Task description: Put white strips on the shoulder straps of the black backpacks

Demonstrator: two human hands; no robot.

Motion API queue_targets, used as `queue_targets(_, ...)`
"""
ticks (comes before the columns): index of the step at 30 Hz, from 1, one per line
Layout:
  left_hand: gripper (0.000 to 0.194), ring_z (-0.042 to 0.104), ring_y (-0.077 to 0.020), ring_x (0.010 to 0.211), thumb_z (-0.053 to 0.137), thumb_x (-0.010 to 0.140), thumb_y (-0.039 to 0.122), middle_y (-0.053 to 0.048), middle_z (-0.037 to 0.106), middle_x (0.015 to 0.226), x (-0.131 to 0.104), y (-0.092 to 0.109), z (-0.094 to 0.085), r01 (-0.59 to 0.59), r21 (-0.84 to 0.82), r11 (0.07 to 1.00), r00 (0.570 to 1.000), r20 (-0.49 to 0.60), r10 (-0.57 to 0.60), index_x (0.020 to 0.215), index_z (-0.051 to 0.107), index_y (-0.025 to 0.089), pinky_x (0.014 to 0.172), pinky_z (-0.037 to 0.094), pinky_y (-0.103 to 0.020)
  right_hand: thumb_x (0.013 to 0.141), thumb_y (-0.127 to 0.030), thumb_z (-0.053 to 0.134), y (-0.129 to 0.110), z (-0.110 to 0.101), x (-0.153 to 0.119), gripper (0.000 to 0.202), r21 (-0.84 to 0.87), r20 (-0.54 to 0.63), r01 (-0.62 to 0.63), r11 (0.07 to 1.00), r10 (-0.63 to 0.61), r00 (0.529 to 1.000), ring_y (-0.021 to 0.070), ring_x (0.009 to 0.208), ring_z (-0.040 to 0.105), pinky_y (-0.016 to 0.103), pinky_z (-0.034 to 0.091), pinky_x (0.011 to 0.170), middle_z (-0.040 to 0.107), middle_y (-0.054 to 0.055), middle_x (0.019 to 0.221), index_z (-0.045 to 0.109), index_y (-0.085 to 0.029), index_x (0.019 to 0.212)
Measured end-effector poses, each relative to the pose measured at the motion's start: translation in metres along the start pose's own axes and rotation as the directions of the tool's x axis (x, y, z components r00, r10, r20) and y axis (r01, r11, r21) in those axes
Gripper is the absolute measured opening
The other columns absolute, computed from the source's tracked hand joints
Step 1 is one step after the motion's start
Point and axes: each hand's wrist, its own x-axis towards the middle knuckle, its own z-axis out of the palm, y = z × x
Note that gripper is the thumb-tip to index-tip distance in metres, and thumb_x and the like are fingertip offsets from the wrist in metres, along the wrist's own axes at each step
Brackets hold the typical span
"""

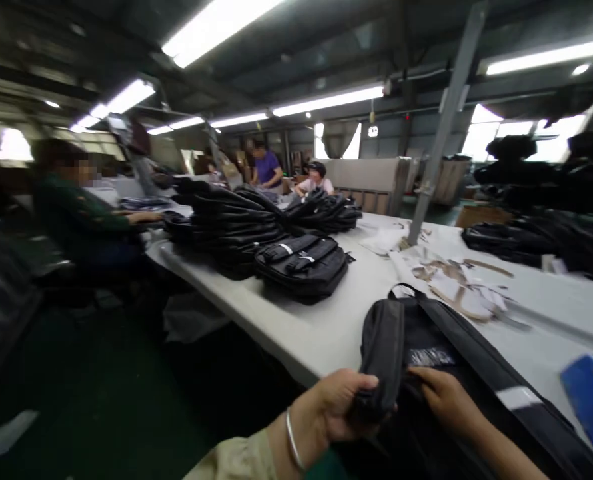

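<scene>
Closest to my camera, the black backpack (pixel 476 348) lies on the white table (pixel 339 330). My left hand (pixel 344 403) clasps its thick padded edge (pixel 385 350) between thumb and fingers; my right hand (pixel 446 400) has curled fingers against it below the shiny label (pixel 431 357), and I can't tell whether they pinch. Beyond, I see tan strips (pixel 456 290), another black bag (pixel 304 270) and a dark stack (pixel 226 223).

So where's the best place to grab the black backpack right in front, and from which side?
Probably by the loop at its top, coming from above at the far end. That loop arches out from the black backpack, so it looks easy to hook, and that end points away across the white table.
</scene>
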Motion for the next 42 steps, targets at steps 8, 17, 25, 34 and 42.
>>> queue_targets(8,0.012,0.059,-0.0181,0.057,0.063,0.07,0.015,-0.011,0.067,0.066,0.012,-0.043,0.009,-0.177,0.292,0.94,0.977,-0.061,0.203,0.063,0.073,0.015,0.073,0.052,-0.037,0.068,-0.023,0.055,0.017,0.001,0.015,0.065,-0.353,-0.109,-0.08,0.932,0.044,0.993,0.0305,0.106,0.069,0.043,0.057,0.087,0.072,0.008,0.113,0.062,-0.037,0.132)
queue_targets(17,0.022,0.066,-0.0163,0.06,0.076,0.079,0.03,-0.008,0.072,0.076,-0.014,-0.055,0.015,0.023,0.102,0.995,0.989,-0.144,-0.008,0.089,0.066,0.012,0.051,0.052,-0.023,0.079,-0.009,0.056,-0.057,-0.025,0.034,0.047,-0.549,0.418,0.407,0.73,-0.182,0.89,0.0304,0.145,0.031,0.057,0.023,0.11,0.062,0.003,0.137,0.07,-0.032,0.118)
queue_targets(25,0.031,0.074,-0.0277,0.073,0.055,0.095,0.022,-0.018,0.075,0.086,0.023,-0.014,0.027,0.054,-0.039,0.998,0.991,-0.118,-0.058,0.117,0.062,0.002,0.068,0.063,-0.038,0.08,-0.013,0.061,-0.043,-0.014,0.032,0.031,-0.539,0.334,0.375,0.754,-0.218,0.917,0.0259,0.132,0.048,0.051,0.025,0.108,0.068,0.003,0.127,0.069,-0.025,0.107)
queue_targets(34,0.049,0.075,-0.0348,0.08,0.064,0.084,0.007,-0.019,0.076,0.09,0.063,-0.015,0.021,0.061,0.105,0.993,0.971,-0.235,-0.035,0.132,0.056,0.003,0.073,0.064,-0.047,0.085,-0.04,0.067,-0.012,-0.075,-0.007,0.053,-0.517,-0.02,0.173,0.838,-0.214,0.977,0.0283,0.142,0.036,0.049,0.031,0.11,0.049,0.008,0.15,0.056,-0.027,0.136)
queue_targets(42,0.054,0.073,-0.0403,0.084,0.064,0.084,0.008,-0.02,0.076,0.087,0.059,-0.006,0.014,0.122,0.11,0.986,0.963,-0.253,-0.091,0.136,0.052,0.003,0.073,0.064,-0.053,0.101,-0.039,0.041,0.068,-0.141,-0.043,0.051,-0.105,-0.315,-0.714,0.692,0.658,0.684,0.0291,0.116,0.06,0.034,0.045,0.096,0.064,0.025,0.124,0.064,0.003,0.12)
